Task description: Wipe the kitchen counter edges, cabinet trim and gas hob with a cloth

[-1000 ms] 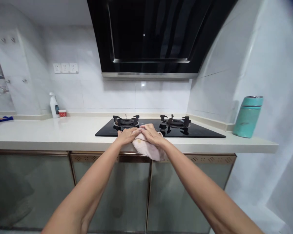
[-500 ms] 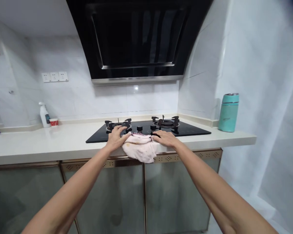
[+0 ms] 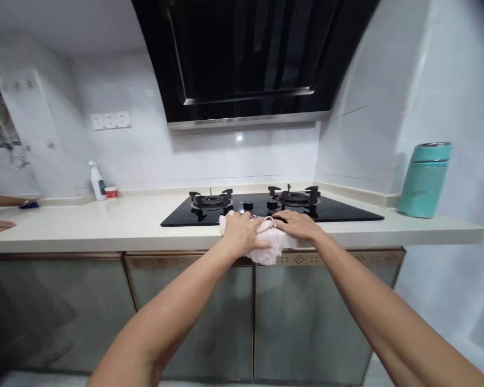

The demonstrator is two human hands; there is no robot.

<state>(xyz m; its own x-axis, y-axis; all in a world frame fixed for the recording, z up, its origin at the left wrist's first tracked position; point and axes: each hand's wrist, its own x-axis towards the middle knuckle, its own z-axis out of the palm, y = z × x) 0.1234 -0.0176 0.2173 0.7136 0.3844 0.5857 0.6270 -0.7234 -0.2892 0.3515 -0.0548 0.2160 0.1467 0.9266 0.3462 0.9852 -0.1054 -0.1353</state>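
There are two round black burners [image 3: 212, 201], two black knobs [image 3: 248, 206] and one pale pink cloth [image 3: 272, 244]. Three square white sockets [image 3: 110, 121] and one turquoise flask [image 3: 424, 185] show.

Passage and obstruction around the cooktop [image 3: 347, 210].
Room for passage lies along the bench [image 3: 157, 212] between the red cup [image 3: 111, 193] and the cooktop, and between the left burner [image 3: 212, 201] and right burner [image 3: 297, 198], behind two knobs [image 3: 248, 206]. The range hood [image 3: 246, 59] limits height; the turquoise flask [image 3: 425, 183] blocks the right end; cloth [image 3: 269, 244], left fingers [image 3: 242, 220] and right fingers [image 3: 287, 217] occupy the front edge.
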